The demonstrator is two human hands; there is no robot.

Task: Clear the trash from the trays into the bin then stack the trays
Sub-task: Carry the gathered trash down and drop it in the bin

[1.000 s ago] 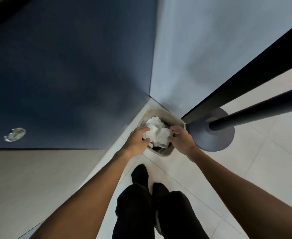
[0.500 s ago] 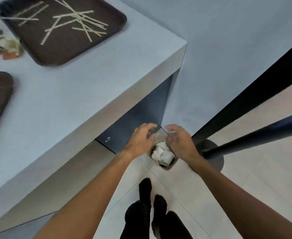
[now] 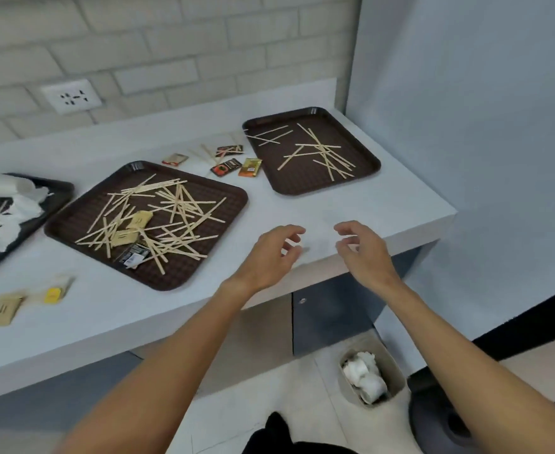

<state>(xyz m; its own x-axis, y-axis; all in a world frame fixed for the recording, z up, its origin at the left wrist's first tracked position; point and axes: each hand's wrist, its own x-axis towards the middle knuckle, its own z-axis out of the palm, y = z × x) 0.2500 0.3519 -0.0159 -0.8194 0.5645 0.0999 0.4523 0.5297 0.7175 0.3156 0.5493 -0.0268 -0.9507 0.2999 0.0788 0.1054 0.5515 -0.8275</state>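
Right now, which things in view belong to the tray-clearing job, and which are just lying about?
Job: left tray, middle tray, right tray; the wooden sticks, crumpled paper and packets on them; floor bin; left hand and right hand, both empty.

Lying about: sachets on the counter between the trays; stray packets at its near left; wall socket.

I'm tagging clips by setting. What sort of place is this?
Probably a café or canteen clearing station: brown serving trays strewn with wooden stir sticks, sachets on the grey counter, and a small bin of crumpled napkins on the floor.
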